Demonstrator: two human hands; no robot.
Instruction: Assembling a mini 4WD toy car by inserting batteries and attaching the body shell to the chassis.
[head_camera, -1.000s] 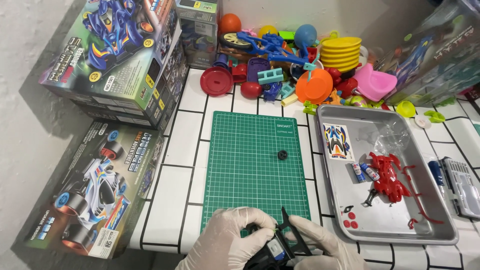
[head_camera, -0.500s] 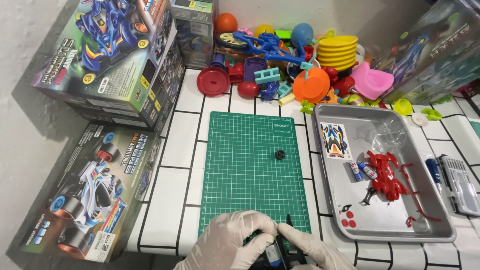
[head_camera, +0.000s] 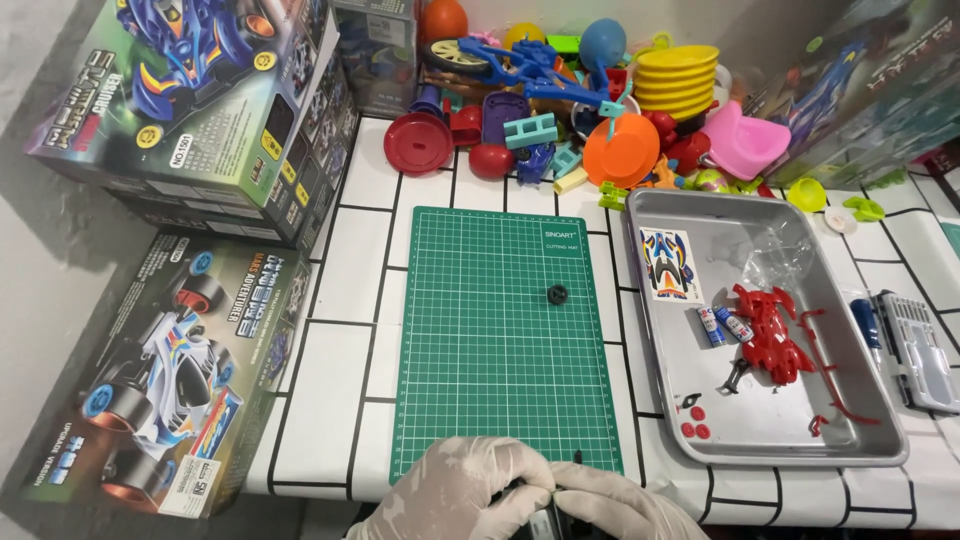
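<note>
a: what is sitting on the far left?

b: two big toy car boxes (head_camera: 160, 370) are lying there, one behind the other.

a: and next to them?

b: a green cutting mat (head_camera: 505, 335) is lying on the white tiled table (head_camera: 340, 270). a tiny black wheel (head_camera: 557, 294) is resting on it, well away from the hands.

a: what are the hands doing?

b: the left hand (head_camera: 462, 492) and the right hand (head_camera: 618, 506), both in white gloves, are touching at the near edge of the mat. they are pinching a small dark part (head_camera: 543, 512) between them. it is mostly hidden.

a: and on the right?

b: a metal tray (head_camera: 655, 365) is holding red plastic pieces (head_camera: 770, 335) and a sticker sheet (head_camera: 668, 265). colourful toys (head_camera: 590, 100) are piling up behind it.
</note>
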